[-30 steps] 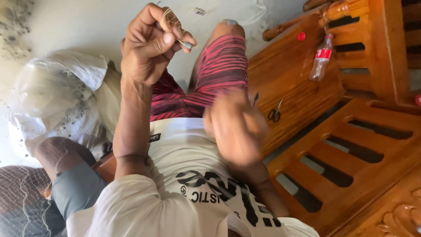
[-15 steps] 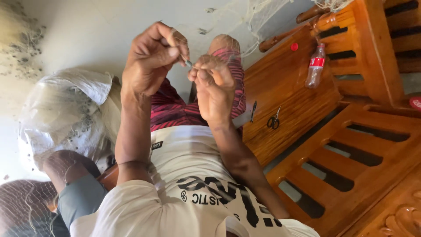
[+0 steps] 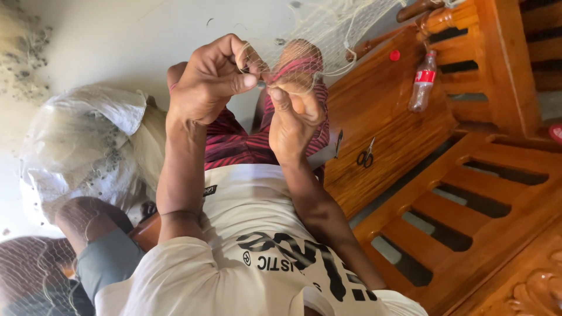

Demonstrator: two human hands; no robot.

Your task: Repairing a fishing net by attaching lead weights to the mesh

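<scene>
Both my hands are raised over my lap, above my red striped shorts [image 3: 234, 143]. My left hand [image 3: 211, 82] pinches a fold of fine white fishing net [image 3: 328, 26] between thumb and fingers. My right hand [image 3: 293, 114] comes up from below and touches the left fingertips, gripping the same bit of net at a small dark piece [image 3: 260, 83]. From the hands the net spreads up and to the right, draping over my knee. What the dark piece is cannot be told.
A wooden bench [image 3: 386, 117] on the right carries a plastic bottle with a red label [image 3: 422, 82], a red cap [image 3: 394, 55] and small scissors [image 3: 366, 157]. A clear plastic bag of netting [image 3: 76, 146] lies left. A net-covered knee [image 3: 82, 216] is lower left.
My right hand rose from my lap to meet the left hand, and both now pinch the net together. The left hand shifted slightly right.
</scene>
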